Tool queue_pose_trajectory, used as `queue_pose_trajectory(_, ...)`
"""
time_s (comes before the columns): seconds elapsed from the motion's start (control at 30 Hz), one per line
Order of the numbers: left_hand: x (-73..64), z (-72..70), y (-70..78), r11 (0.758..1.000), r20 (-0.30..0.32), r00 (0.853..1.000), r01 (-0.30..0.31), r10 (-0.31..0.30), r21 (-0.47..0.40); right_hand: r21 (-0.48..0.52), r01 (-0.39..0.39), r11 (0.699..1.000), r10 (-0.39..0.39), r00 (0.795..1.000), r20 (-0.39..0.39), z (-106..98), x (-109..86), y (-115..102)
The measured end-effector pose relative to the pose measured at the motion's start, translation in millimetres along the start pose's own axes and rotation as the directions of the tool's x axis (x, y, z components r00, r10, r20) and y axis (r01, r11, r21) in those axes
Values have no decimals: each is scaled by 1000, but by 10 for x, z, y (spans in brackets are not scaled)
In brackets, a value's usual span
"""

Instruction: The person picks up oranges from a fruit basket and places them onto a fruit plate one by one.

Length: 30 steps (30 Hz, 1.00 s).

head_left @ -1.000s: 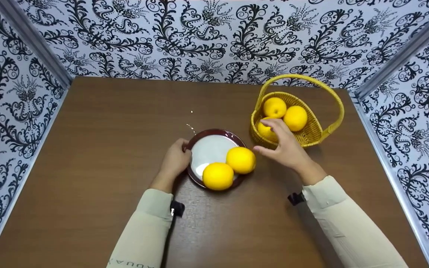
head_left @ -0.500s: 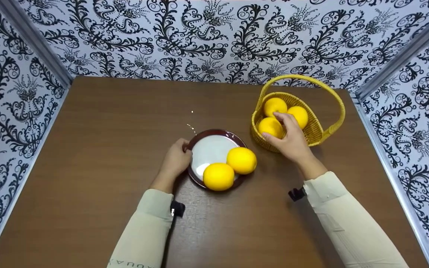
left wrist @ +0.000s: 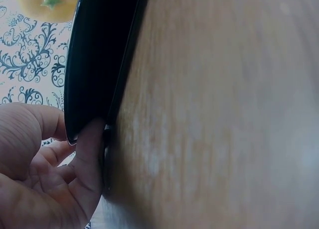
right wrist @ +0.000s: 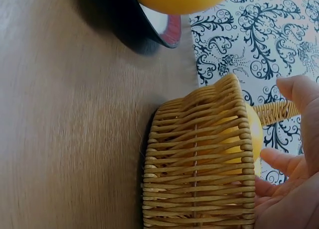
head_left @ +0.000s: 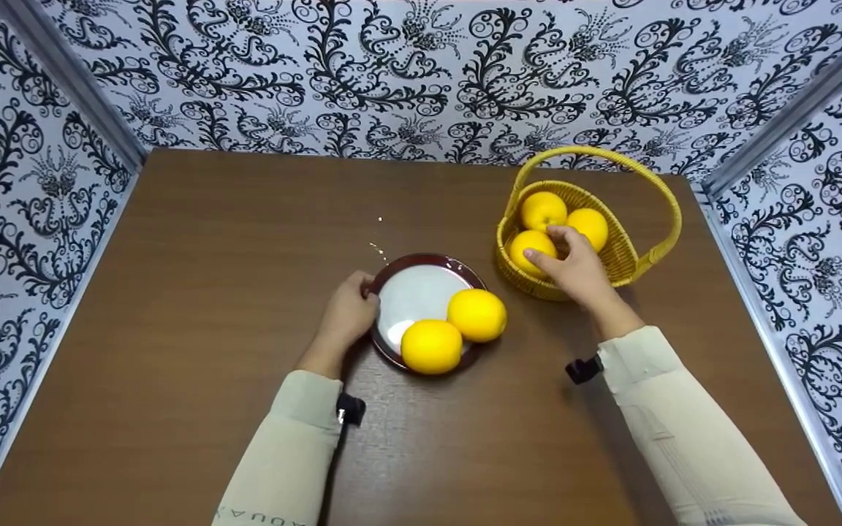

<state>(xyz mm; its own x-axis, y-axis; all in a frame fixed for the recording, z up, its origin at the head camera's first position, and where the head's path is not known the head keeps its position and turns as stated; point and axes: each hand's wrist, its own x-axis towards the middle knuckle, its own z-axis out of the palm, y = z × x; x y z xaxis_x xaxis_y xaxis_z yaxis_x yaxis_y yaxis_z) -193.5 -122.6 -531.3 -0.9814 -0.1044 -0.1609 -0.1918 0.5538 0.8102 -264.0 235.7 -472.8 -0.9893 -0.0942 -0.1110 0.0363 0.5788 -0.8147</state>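
On the brown wooden desk [head_left: 245, 241] I see a yellow wicker basket [right wrist: 199, 174], then a round white maroon-rimmed plate [head_left: 412, 292]; the left hand [head_left: 348, 310] pinches its edge, the right hand [head_left: 582, 272], thumb and fingers apart, is at the nearest of the basket's three round yellow fruits [head_left: 531, 248], two more lying on the plate

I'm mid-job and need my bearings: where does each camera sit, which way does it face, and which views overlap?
Head: worn on the head, facing forward and down at the table; left hand, right hand and both sleeves show.
Left wrist: worn there, facing low along the table at the plate's dark underside; the left hand grips its edge.
Right wrist: worn there, facing the basket's woven side; the right hand shows beside it.
Shared: head and right wrist both show basket, plate and right hand.
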Motion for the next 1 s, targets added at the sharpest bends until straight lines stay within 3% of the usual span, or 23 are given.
queue_pose_trajectory(0.33, -12, 6, 9, 1000, 7, 1000, 0, 0, 1, -24, -64, 998, 65, 997, 37, 20, 61, 14)
queue_pose_trajectory(1.0, -17, -16, 25, 1000, 3, 1000, 13, -13, 4, -49, -66, 997, 67, 998, 14, 51, 117, 31)
